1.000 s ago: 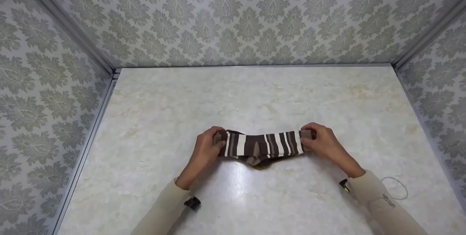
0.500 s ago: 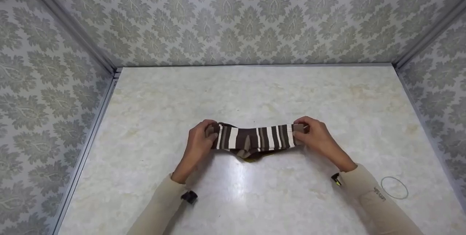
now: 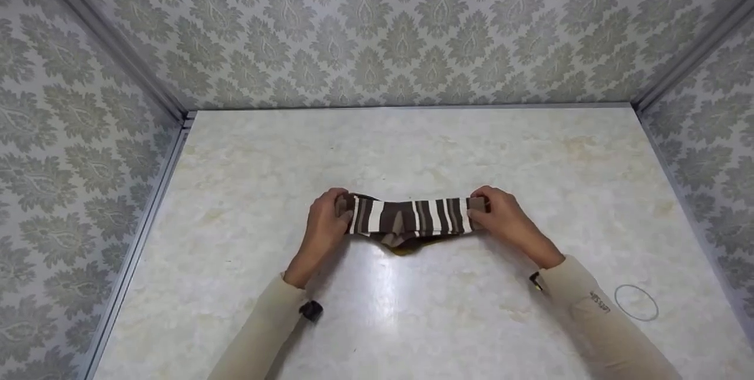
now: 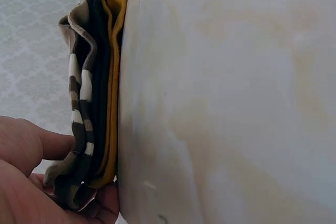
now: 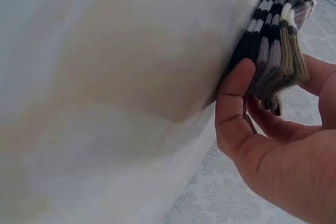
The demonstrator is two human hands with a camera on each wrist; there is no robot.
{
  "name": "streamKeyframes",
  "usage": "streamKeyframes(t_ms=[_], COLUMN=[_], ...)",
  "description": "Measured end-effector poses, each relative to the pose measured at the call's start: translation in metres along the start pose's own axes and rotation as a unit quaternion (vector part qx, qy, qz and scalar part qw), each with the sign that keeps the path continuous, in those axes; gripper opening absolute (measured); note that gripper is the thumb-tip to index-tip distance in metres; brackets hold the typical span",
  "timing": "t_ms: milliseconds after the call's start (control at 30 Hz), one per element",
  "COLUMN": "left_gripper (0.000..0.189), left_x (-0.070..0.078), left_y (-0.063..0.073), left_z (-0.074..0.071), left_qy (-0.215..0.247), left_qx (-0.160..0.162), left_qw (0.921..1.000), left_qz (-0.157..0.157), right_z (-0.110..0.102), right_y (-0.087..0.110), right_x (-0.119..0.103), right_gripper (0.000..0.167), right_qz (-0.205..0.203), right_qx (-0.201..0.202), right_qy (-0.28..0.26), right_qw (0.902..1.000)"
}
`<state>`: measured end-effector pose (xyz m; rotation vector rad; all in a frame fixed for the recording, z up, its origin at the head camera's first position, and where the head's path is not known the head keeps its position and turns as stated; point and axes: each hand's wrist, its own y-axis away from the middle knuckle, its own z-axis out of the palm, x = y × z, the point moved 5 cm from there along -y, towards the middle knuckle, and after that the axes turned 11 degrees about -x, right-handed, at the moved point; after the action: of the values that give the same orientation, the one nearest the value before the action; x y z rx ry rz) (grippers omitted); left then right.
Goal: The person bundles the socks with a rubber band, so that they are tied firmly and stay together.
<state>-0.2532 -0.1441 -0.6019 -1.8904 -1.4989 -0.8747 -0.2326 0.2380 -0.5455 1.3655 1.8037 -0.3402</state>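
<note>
A stack of folded socks [image 3: 406, 215] lies low over the table, its long side running left to right. Brown, white and taupe stripes show on top; dark and mustard-yellow layers [image 4: 112, 103] lie beneath in the left wrist view. My left hand [image 3: 326, 218] pinches the left end, thumb on the near face and fingers behind. At the other end my right hand [image 3: 505, 218] grips the ribbed cuffs [image 5: 270, 61] between thumb and fingers. A fold sticks up near the middle of the top sock.
The pale marbled table [image 3: 412, 150] is bounded by patterned walls [image 3: 400, 32] at the back and both sides. A thin round loop [image 3: 637, 286] lies at the right, beside the right sleeve [image 3: 595, 303].
Both hands have moved the stack of socks a little away from the body and to the left. The grip at each end looks the same.
</note>
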Motion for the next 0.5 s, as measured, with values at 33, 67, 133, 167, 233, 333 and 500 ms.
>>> streamKeyframes(t_ms=[33,67,133,167,233,333,500], left_gripper=[0.041,0.042,0.041,0.041,0.040,0.036,0.030], left_x=[0.003,0.006,0.025,0.035,0.053,0.077,0.096], left_y=[0.001,0.002,0.008,0.012,0.017,0.022,0.021], left_z=[-0.001,-0.001,-0.006,-0.009,-0.011,-0.013,-0.013], left_qy=[0.000,-0.002,-0.013,-0.022,-0.049,-0.104,-0.182], left_qx=[0.003,0.008,0.009,0.009,0.007,0.012,0.039], left_qw=[1.0000,1.0000,0.9997,0.9993,0.9973,0.9897,0.9696], left_qz=[0.002,0.005,0.019,0.030,0.055,0.097,0.159], right_z=[0.000,-0.001,-0.002,-0.003,-0.006,-0.012,-0.025], right_y=[0.001,0.001,0.004,0.007,0.012,0.021,0.041], right_x=[0.000,0.001,0.002,0.003,0.007,0.012,0.023], right_gripper=[0.033,0.033,0.035,0.037,0.040,0.042,0.042], right_qz=[-0.001,-0.003,-0.004,-0.004,-0.003,-0.001,0.000], right_qx=[0.000,0.002,0.006,0.011,0.024,0.044,0.068], right_qy=[-0.002,-0.003,-0.007,-0.008,-0.013,-0.033,-0.056], right_qw=[1.0000,1.0000,0.9999,0.9999,0.9996,0.9985,0.9961])
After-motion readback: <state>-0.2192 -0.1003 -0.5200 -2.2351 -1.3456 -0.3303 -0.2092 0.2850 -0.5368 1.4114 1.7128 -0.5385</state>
